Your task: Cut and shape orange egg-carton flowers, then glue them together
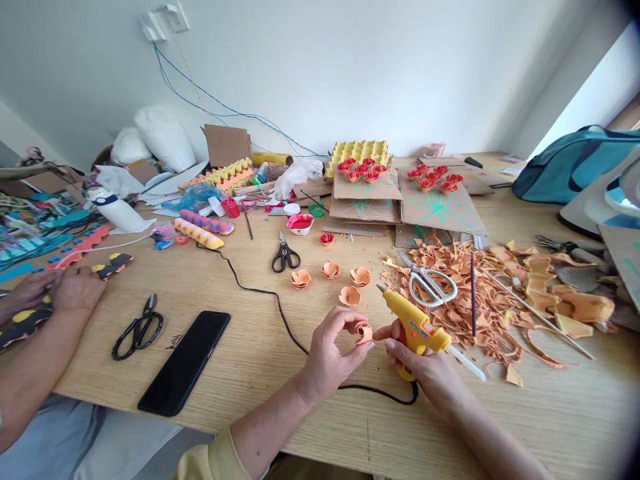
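Observation:
Between the thumb and fingers of my left hand (333, 353) is a small curled orange flower piece (363, 331). My right hand (415, 357) is wrapped round a yellow hot glue gun (413, 323), its nozzle pointing up and left and a white glue stick (467, 363) out of its back. One finger of my right hand reaches toward the curled piece; I cannot tell whether it touches. Just beyond my hands sit several orange cupped flowers (350, 295). A red-painted flower (327, 239) lies behind them, near a small dish of red paint (300, 223).
Orange scraps (450, 320) cover the right side, with white-handled scissors (433, 285) on them. Cardboard sheets (440, 207) hold red flowers. Black scissors (286, 257), another black pair (139, 332) and a phone (185, 363) lie leftward. A co-worker's hands (75, 290) are at far left. The glue gun's black cord (280, 313) crosses the table.

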Demonstrator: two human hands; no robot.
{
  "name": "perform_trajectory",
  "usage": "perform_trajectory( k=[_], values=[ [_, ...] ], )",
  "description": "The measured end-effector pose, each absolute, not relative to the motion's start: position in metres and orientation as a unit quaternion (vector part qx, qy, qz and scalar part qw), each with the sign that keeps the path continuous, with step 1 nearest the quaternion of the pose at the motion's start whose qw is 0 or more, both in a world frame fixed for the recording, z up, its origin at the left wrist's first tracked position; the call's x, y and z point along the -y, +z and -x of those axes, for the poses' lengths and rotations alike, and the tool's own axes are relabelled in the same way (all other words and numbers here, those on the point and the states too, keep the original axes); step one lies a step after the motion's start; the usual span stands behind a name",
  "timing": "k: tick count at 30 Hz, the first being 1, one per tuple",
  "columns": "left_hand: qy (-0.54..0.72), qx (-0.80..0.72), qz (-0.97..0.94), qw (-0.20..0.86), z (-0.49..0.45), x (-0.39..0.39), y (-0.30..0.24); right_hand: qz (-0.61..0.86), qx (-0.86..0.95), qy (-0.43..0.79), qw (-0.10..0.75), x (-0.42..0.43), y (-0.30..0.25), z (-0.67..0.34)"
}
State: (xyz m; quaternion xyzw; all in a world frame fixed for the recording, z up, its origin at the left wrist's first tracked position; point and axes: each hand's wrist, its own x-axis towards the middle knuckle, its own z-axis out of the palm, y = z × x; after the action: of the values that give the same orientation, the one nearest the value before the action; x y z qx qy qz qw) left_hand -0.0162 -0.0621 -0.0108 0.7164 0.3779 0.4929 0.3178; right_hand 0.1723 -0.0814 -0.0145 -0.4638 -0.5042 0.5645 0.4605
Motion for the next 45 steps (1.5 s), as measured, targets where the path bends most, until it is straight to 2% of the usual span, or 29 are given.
perform_trajectory(
  k=[8, 20, 45],
  values=[
    [0.458, -0.374, -0.744, 0.311, 0.005, 0.067, -0.006, 0.406, 0.389, 0.675, 0.479, 0.082, -0.023, -0.167],
    [0.443, -0.333, -0.763, 0.334, 0.006, 0.066, -0.012, 0.388, 0.306, 0.734, 0.466, 0.085, -0.021, -0.168],
    [0.448, -0.282, -0.797, 0.291, 0.008, 0.069, -0.007, 0.375, 0.303, 0.733, 0.480, 0.088, -0.026, -0.171]
  ],
)
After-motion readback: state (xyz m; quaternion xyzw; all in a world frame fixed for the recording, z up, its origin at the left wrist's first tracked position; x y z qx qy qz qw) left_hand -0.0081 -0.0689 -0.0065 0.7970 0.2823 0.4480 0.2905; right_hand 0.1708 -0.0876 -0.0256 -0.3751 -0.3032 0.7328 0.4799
